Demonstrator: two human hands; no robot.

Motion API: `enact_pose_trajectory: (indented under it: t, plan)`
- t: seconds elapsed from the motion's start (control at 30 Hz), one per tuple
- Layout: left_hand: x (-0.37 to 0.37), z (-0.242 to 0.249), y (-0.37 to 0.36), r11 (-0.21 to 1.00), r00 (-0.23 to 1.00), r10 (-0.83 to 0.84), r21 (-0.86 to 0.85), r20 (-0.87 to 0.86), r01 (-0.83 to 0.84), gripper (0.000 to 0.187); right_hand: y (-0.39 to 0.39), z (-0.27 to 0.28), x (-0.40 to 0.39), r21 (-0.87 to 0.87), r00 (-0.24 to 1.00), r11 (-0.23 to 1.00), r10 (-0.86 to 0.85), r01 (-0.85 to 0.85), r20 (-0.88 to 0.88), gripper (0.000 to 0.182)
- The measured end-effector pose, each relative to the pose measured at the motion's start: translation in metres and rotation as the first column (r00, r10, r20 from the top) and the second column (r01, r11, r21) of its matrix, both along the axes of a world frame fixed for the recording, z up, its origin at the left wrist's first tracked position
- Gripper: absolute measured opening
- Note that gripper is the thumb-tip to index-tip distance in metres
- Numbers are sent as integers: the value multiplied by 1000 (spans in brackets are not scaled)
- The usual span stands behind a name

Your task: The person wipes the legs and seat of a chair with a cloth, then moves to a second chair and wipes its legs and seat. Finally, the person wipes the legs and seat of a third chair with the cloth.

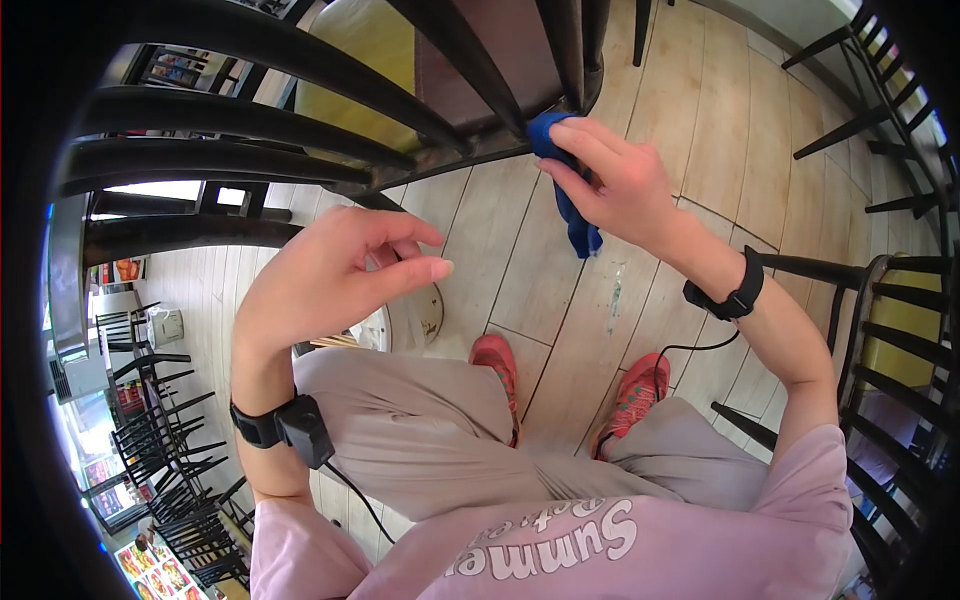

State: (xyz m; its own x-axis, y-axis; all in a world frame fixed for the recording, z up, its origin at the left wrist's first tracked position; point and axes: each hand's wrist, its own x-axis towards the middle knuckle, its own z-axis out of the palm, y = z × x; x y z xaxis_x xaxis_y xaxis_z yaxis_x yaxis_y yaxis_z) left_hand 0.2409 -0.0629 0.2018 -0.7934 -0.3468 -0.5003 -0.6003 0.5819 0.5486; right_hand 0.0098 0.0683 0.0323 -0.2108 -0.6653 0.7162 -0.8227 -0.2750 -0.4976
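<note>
A blue cloth (577, 215) is pinched in my right hand (622, 185). Its upper part presses against the rear edge of a black chair's seat, at the foot of the backrest slats (460, 60), while the rest hangs down below my fingers. My left hand (345, 265) hovers in front of the same chair back with nothing in it, fingers curved and thumb apart from them. The chair's seat (490, 50) shows brown and yellow panels behind the slats.
A round bin (425, 318) with light wooden sticks beside it stands on the plank floor (530, 290), near my left knee. Another black chair (900, 330) is close on my right. More chairs (170, 430) line the left side. Cables run from both wristbands.
</note>
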Motion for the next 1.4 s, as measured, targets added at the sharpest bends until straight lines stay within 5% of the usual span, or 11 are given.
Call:
enact_pose_trajectory:
  t: [0.37,0.53,0.67,0.8,0.87,0.97,1.2,1.4]
  plan:
    - [1,-9,-7,998,998,-57,-11,-37,57,33,-14,-7,0,-34,1000,999,-18,18,19,22]
    - [-3,-10,-6,997,996,-78,-27,-41,77,34,-17,-9,-6,-109,970,994,-19,-8,-244,21]
    - [1,-9,1,998,997,-55,-11,-53,54,35,-9,5,-8,-133,954,979,112,-153,-277,22]
    - [7,-5,4,999,999,-36,-5,-40,36,35,16,9,12,18,955,972,232,-232,-184,20]
    - [10,-4,4,999,998,-38,-19,-39,37,35,20,10,18,60,984,983,173,-175,48,18]
    - [9,0,1,998,998,-51,-29,-45,50,35,16,18,21,92,979,989,102,-119,175,18]
    - [14,2,3,998,997,-57,-20,-60,55,35,-9,24,38,48,994,993,105,-107,29,20]
    - [17,4,3,998,997,-61,-31,-42,60,36,-8,27,35,216,912,945,149,-245,383,12]
